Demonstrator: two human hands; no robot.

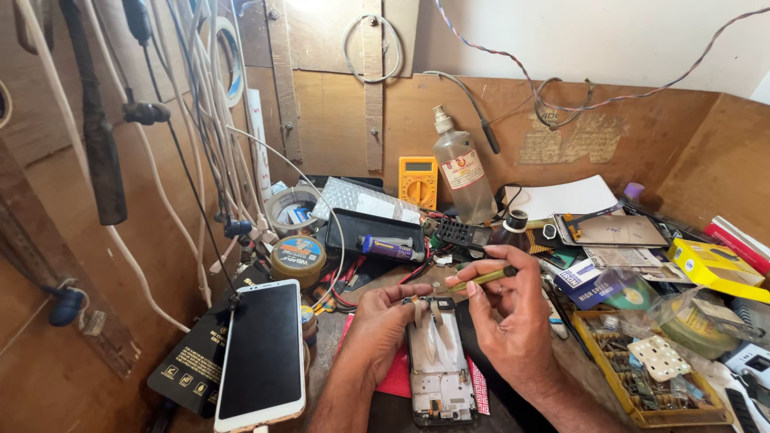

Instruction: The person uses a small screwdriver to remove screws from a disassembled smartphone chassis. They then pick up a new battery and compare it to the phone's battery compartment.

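An opened phone body lies on the bench in front of me, its insides showing white and grey. My left hand rests on its left edge, fingers touching the top of the frame. My right hand grips a thin yellow-green tool, tip pointing left, just above the top end of the phone. A phone with a white frame and dark screen leans at the left, apart from both hands.
A yellow multimeter and a clear plastic bottle stand at the back wall. A black tray holds a purple tube. A round tin, tape roll, boxes and parts trays crowd the right. Cables hang at the left.
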